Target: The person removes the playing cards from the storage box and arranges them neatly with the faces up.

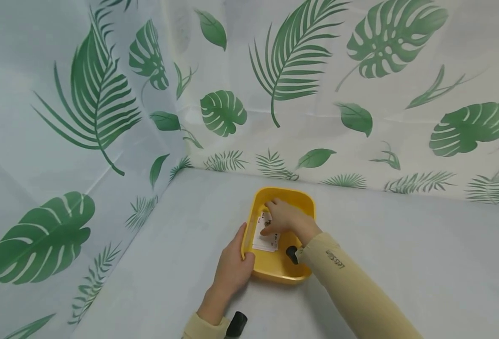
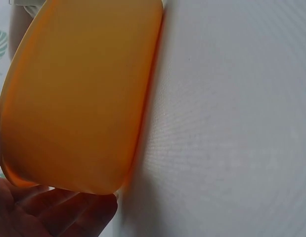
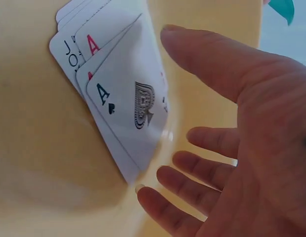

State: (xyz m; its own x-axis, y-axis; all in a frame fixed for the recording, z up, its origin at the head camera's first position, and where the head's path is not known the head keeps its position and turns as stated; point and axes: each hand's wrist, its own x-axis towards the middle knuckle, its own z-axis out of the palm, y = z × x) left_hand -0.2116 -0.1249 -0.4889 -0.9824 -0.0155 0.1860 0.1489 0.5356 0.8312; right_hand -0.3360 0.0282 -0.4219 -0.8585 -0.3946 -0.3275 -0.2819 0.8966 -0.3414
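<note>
As we gripped the yellow tray (image 1: 280, 278) with our left hand (image 1: 234, 264), our right hand (image 1: 285, 219) hung loose, holding nothing, over the cards (image 1: 264, 244) inside. We were likely reaching for them; next probably called for a gentle pinch.

Backdrop (image 1: 241, 61): bright, diffuse, cooler at left
Tabletop (image 1: 402, 245): soft shadow beside tray (image 1: 281, 269)
Left hand (image 2: 56, 212): darkened in left-wrist view
Cards (image 3: 120, 98): slightly soft focus

Head view: from above, looks forward and down, far enough for tray (image 1: 281, 278), left hand (image 1: 234, 264), right hand (image 1: 284, 218), curtain (image 1: 241, 61). Left wrist view: very near, faces tray's outer wall (image 2: 78, 98). Right wrist view: near, faces cards (image 3: 128, 94) inside tray; head view shares cards.
</note>
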